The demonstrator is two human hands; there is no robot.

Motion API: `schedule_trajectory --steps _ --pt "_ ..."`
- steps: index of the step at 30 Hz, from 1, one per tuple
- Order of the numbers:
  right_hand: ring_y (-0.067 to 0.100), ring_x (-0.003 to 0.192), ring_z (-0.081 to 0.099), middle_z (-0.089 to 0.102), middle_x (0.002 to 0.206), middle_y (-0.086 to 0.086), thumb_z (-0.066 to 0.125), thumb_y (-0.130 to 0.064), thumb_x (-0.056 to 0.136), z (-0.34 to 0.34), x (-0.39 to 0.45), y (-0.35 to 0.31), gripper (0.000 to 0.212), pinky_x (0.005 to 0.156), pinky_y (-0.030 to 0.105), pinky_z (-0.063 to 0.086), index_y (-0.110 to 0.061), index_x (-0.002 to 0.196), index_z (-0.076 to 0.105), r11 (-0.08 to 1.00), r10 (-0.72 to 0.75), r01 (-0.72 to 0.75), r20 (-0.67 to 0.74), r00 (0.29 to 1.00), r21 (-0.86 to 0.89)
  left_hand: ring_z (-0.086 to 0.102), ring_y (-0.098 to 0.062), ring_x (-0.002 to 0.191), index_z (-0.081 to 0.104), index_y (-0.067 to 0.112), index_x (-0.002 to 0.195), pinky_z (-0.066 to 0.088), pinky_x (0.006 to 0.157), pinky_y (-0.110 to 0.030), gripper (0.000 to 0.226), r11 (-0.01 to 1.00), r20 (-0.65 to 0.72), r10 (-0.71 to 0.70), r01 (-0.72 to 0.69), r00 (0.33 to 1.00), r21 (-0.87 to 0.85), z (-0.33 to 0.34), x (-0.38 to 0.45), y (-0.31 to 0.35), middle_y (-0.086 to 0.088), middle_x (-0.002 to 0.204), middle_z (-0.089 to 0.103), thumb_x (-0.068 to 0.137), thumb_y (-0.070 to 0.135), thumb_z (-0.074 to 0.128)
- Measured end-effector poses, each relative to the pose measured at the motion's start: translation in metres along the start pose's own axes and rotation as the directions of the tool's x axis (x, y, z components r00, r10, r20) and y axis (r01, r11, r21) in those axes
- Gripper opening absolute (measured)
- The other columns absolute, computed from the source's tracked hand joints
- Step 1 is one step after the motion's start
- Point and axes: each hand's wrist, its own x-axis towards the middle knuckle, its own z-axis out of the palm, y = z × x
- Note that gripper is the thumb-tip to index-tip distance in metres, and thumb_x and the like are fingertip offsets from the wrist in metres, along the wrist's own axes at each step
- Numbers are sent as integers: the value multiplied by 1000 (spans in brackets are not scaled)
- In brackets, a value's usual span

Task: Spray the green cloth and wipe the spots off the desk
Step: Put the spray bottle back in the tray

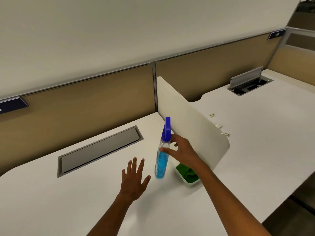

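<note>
The left hand [133,178] hovers flat and empty over the desk [51,201]. Beyond it, the right hand [183,151] spreads loosely beside the spray bottle [161,160], above the green cloth [186,172] lying in a white tray [189,183].

Two bare forearms and hands, nothing worn

Both arms enter from the lower edge, uncovered from the frame's border to the fingertips: no sleeve, cuff, watch, bracelet or glove shows on either. The left hand [134,179] has five fingers in view, slim and long, with no ring visible. The right hand [183,150] likewise carries no ring or band. Nails are too small and blurred to tell whether they are painted.
</note>
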Motion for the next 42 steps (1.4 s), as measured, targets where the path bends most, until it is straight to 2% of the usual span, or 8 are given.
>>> schedule_trajectory --steps 2,5,9,13,16,24,30,42 --pt "7 93 57 58 115 -8 71 -38 85 -14 7 -5 51 79 13 45 -20 129 52 1000 -15 16 -83 996 20 -11 -27 154 -13 28 155 2 123 -51 80 999 0 26 -26 1000 -37 3 5 5 -6 165 -20 95 65 25" --pt "7 91 57 59 112 -8 72 -41 82 -30 19 -5 50 72 7 41 -20 125 54 999 -19 29 -221 975 43 -11 -26 154 -12 27 155 2 123 -49 77 992 14 52 -50 999 -113 6 13 18 -5 165 -19 99 57 32" --pt "11 96 59 64 119 0 73 -46 80 -39 33 3 56 81 21 50 -18 126 57 1000 -19 18 -371 928 -7 -6 -23 155 -5 27 157 4 124 -46 74 946 69 66 -41 995 -321 7 25 38 -3 166 -12 101 52 36" --pt "12 98 59 64 122 3 74 -49 78 -36 42 21 61 85 27 52 -17 126 58 998 14 -37 -457 889 -41 12 -18 154 6 23 157 15 123 -35 70 804 111 73 8 991 -595 8 38 60 0 167 8 101 44 43" --pt "16 103 61 65 124 4 74 -50 77 -30 48 36 63 91 35 55 -17 128 57 993 80 -112 -476 876 -38 21 -19 152 11 21 157 22 120 -31 69 753 166 50 72 985 -654 9 48 75 -1 166 16 101 43 46" --pt "19 107 62 65 126 5 73 -54 75 -6 63 69 67 93 33 50 -17 128 57 967 213 -253 -463 860 -27 24 -23 151 4 22 157 25 120 -37 75 742 335 57 185 940 -644 12 67 97 -3 166 15 99 48 45" --pt "22 113 61 63 130 7 73 -55 75 9 70 86 71 96 36 51 -15 131 55 949 273 -315 -455 848 -18 33 -25 147 -3 23 157 34 115 -39 84 664 409 50 276 911 -695 15 71 104 -4 165 18 97 47 51" --pt "21 112 62 62 131 5 74 -56 73 20 71 94 73 93 31 50 -17 132 54 938 310 -346 -465 829 9 38 -26 144 5 24 156 39 113 -41 77 568 369 57 274 928 -776 16 75 119 -5 161 30 98 27 57"
